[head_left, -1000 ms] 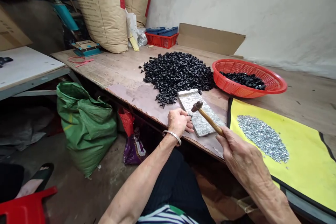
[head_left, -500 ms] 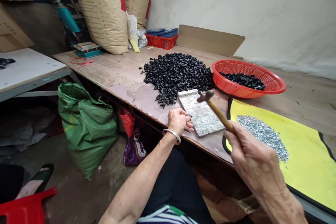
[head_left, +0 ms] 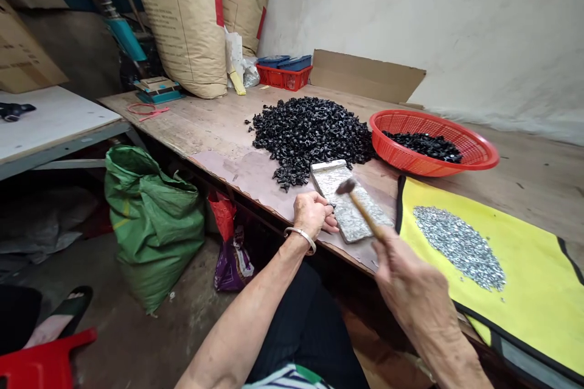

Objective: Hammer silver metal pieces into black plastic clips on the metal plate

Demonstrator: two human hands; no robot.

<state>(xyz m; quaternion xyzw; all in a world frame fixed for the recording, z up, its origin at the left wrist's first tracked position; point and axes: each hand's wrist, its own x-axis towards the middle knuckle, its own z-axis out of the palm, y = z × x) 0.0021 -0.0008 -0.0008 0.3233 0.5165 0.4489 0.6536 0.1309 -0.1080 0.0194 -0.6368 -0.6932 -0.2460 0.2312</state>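
Note:
My left hand (head_left: 312, 214), with a bracelet at the wrist, pinches a small black part (head_left: 332, 205) at the left edge of a flat grey slab (head_left: 358, 219). My right hand (head_left: 406, 273) is wrapped round the wooden handle of a hammer (head_left: 362, 209), whose head hangs over the slab, just right of my left fingertips. Behind the slab lies a large pile of black parts (head_left: 314, 130). Small shiny metal pieces (head_left: 458, 246) are heaped on a yellow cloth (head_left: 533, 279) to the right.
A red basket (head_left: 479, 149) holding black parts stands behind the cloth. Large paper sacks (head_left: 182, 24) and a small red crate (head_left: 285, 78) are at the back. A green sack (head_left: 152, 231) and part of a red stool (head_left: 41, 361) are on the left.
My right hand and the hammer have moved down and to the left, bringing the hammer head closer to the slab and my left fingers. My left hand keeps its pinch on the part.

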